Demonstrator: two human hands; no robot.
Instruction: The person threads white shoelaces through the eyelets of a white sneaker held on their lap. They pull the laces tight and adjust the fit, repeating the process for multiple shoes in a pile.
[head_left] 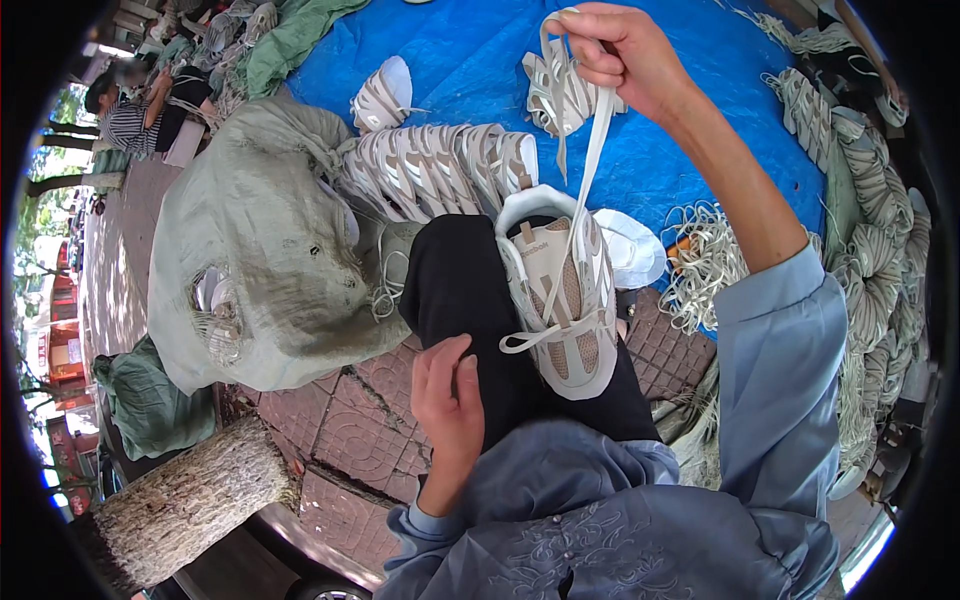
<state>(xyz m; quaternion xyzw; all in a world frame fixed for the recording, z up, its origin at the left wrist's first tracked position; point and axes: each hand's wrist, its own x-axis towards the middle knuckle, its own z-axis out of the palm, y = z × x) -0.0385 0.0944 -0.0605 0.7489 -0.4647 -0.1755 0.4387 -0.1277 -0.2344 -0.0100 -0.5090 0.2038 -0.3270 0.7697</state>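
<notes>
A beige and white sneaker (560,300) rests on my lap across my black trousers, its toe toward me. A flat white shoelace (594,150) runs from its eyelets up to my right hand (630,55), which pinches it high above the shoe at the far side. The lace's loose end hangs below those fingers, and another stretch makes a small loop near the toe. Beside my left knee, my left hand (449,395) is raised with fingers apart, holding nothing, away from the shoe.
A row of shoe uppers (430,170) lies on a blue tarp (690,150), with a pile of white laces (700,265) at right. A large torn grey-green sack (270,250) stands left, near a tree trunk (195,500). Bundled uppers (870,240) line the right. Another person (140,120) sits far left.
</notes>
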